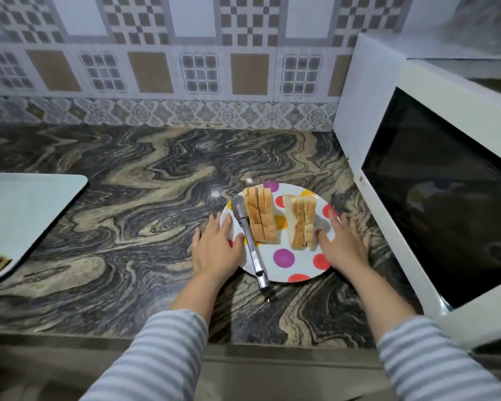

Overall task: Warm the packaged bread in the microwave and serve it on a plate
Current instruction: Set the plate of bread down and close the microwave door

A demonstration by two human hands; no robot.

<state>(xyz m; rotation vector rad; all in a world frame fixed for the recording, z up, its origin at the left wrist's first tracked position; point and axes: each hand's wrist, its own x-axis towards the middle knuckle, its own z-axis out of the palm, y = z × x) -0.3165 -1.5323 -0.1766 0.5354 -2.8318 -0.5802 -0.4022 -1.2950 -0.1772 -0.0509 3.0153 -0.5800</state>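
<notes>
A white plate (297,263) with coloured dots sits on the marble counter, just left of the microwave (434,186). Two stacks of sliced bread lie on the plate: the left stack (261,218) and the right stack (301,221). Metal tongs (250,241) lie along the plate's left side, their handle end poking over the near rim. My left hand (216,247) rests flat on the plate's left edge with fingers straight. My right hand (343,241) lies flat at the right edge, fingers spread. The microwave door is closed.
The swirled marble counter (128,221) stretches left and back to a tiled wall. A pale blue board or tray (21,215) lies at the far left edge, with something brown beside it at its near corner. The counter's front edge runs below my forearms.
</notes>
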